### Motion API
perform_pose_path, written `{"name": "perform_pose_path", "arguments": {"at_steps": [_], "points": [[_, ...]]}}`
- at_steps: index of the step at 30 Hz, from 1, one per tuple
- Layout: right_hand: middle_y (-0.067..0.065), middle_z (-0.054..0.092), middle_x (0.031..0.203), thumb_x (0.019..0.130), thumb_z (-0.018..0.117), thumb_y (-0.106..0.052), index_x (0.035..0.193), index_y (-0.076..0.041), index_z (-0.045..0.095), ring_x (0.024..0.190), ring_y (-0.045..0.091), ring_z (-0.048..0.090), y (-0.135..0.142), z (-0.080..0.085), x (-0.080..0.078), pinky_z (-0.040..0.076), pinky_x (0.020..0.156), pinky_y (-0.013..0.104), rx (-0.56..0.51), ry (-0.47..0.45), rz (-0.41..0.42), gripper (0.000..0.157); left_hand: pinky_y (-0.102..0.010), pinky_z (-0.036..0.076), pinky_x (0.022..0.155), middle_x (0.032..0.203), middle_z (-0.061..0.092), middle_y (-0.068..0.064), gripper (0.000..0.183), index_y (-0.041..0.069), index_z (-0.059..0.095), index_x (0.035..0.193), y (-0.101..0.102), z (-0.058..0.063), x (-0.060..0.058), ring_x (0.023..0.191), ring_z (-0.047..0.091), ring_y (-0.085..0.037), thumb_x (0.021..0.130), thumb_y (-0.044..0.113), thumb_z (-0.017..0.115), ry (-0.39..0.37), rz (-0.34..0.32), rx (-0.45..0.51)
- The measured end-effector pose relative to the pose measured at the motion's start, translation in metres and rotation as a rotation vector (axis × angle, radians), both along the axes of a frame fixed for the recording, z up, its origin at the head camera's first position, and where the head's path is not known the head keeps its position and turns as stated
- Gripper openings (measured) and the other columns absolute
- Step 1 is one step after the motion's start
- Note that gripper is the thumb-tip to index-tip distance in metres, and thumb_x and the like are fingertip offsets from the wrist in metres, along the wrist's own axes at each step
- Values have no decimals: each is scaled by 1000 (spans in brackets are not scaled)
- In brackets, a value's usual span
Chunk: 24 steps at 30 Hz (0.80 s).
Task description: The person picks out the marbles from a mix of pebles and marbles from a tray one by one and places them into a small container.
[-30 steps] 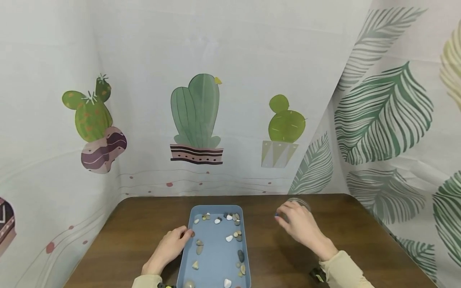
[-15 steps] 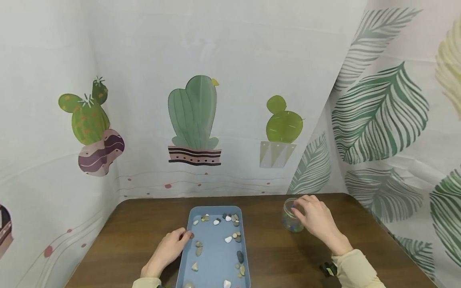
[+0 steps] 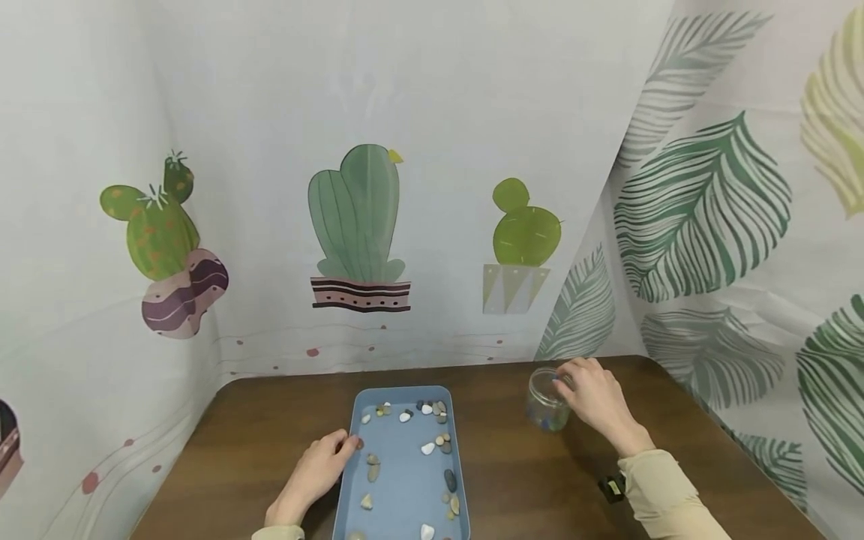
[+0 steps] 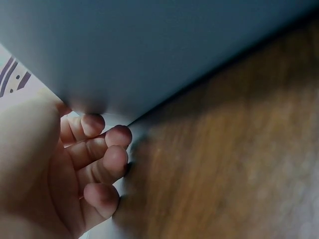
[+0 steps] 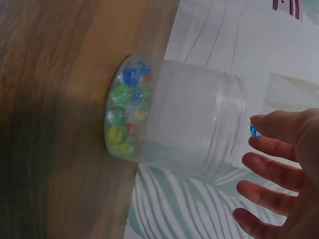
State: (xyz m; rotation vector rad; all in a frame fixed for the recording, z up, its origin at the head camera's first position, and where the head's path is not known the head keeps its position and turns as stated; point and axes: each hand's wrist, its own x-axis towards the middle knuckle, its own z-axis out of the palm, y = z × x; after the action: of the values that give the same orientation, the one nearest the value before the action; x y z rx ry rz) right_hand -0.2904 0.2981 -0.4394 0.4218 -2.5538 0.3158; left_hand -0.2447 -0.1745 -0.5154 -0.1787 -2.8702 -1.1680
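Observation:
My right hand (image 3: 595,397) pinches a small blue glass marble (image 5: 254,130) between thumb and index finger, at the mouth of a clear jar (image 3: 547,397). The other fingers are spread loosely in the right wrist view. Several blue, green and yellow marbles (image 5: 119,117) lie at the bottom of the upright jar, which has no lid on. My left hand (image 3: 315,466) grips the left rim of a light blue tray (image 3: 405,487), its curled fingers against the outer wall (image 4: 149,45). The thumb is partly hidden there in the left wrist view.
White, grey and tan pebbles (image 3: 373,471) lie in small groups along the tray's sides and far end. Both tray and jar stand on a dark wooden table (image 3: 499,465). A cloth backdrop (image 3: 445,150) with printed cacti and leaves hangs behind it.
My right hand has moved from in front of the jar to its right side, bringing the jar into view, and stays at the mouth with the marble. The left hand keeps its place.

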Motion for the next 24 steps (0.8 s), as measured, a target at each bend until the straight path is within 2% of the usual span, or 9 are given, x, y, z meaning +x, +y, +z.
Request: {"name": "perform_pose_path", "arguments": {"at_steps": [3,5,8,15,24], "points": [[11,66,99,83,78,-18,94,-6,71,92,36,57,2,-1,-3,46,72,55,-6,-8,-15,17,-27,30,46,65,53,5,26,18,63,80,0,3,0,50,37,-11,101,33,55,24,-2,16],[12,66,99,83,78,-17,94,-6,71,93,36,57,3,-2,-5,46,73,56,-11,-17,-23,17,-28,30,46,59,45,4,24,19,66,85,0,4,0,49,37,-11,100,33,55,28,-2,16],[12,65,100,83,77,-17,95,-6,71,94,37,57,4,-5,-8,45,74,56,-13,-40,-30,18,-27,31,46,58,43,5,22,20,67,86,0,6,1,49,38,-11,100,33,55,21,1,13],[11,65,100,86,75,-21,95,-7,72,96,37,57,2,-13,-11,45,76,58,-19,-60,-43,17,-27,31,45,57,43,4,22,18,69,91,-1,3,3,48,39,-11,101,31,55,19,-6,19],[11,66,101,87,72,-21,94,-7,72,97,37,57,-3,-10,-10,45,77,57,-21,-50,-40,15,-28,35,46,58,48,4,23,18,69,91,-1,-1,1,50,44,-12,101,34,55,23,-3,25]]}}
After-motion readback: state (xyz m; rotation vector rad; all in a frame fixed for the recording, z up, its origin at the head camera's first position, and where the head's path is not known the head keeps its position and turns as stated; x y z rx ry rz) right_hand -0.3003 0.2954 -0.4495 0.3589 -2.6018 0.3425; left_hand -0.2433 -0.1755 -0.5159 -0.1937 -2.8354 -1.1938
